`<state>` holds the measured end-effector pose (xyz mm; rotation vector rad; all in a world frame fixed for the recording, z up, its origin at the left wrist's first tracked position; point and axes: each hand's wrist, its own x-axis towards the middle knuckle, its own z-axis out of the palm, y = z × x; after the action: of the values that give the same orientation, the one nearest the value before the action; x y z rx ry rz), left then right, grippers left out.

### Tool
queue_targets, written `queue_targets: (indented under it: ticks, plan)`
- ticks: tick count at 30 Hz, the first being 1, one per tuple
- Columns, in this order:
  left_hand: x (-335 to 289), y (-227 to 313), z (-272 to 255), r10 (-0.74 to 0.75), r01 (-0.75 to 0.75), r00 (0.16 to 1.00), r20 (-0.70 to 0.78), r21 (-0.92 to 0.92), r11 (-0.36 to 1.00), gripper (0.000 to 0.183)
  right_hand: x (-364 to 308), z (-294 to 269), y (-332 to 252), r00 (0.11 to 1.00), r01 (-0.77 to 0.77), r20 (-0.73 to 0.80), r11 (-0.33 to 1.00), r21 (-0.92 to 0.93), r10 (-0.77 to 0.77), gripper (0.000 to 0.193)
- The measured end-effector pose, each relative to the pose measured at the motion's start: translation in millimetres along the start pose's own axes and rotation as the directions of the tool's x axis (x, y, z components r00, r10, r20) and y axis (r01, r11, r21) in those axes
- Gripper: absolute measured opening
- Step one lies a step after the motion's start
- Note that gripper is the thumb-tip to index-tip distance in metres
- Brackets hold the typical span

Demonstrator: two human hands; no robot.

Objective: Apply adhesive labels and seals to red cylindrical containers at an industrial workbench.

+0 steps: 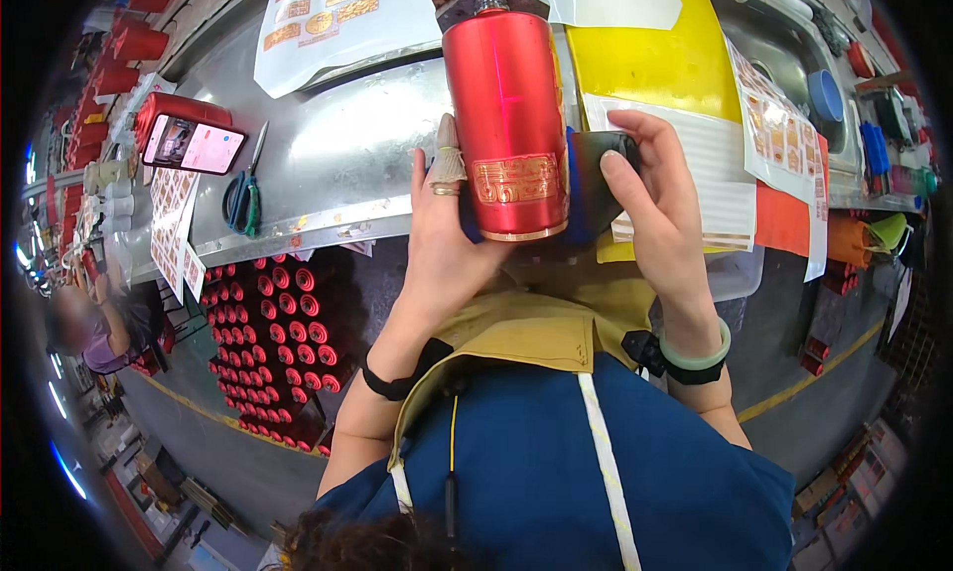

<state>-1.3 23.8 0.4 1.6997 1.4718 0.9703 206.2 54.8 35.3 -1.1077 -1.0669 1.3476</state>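
**Glossy red cylindrical bottle [508, 114] in front of me**

My right fingers [650, 126] pinch a dark smooth piece [594, 192] beside it; my left fingers [448, 162] flank it, though I can't tell their grip. Beyond: silver metal desk [352, 139], white gold-printed sheet [387, 30].

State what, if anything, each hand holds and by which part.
Right hand: a dark piece, by its upper right edge. Left hand: beside the red bottle; whether it grips cannot be told.

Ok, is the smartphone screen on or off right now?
On: the smartphone screen is lit, showing a dark picture on its left beside a pale pinkish panel.
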Motion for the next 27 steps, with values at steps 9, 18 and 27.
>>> queue_targets:
  ticks: [9, 18, 27]
  plan:
    - [-3, 12, 3, 0.086, -0.07, 0.982, -0.167, 0.099, 0.993, 0.067, -7, -6, -4, 0.996, 0.088, 0.007, 0.968, -0.234, -0.089, 0.022]
    - [-3, 14, 3, 0.125, -0.103, 0.982, -0.141, 0.152, 0.983, 0.08, -7, 1, -4, 0.997, 0.077, 0.002, 0.981, -0.178, -0.078, 0.022]
    - [-1, 23, 1, 0.257, -0.21, 0.952, -0.168, 0.253, 0.944, 0.095, 0, 25, -15, 0.988, 0.152, 0.061, 0.926, -0.347, -0.139, 0.021]
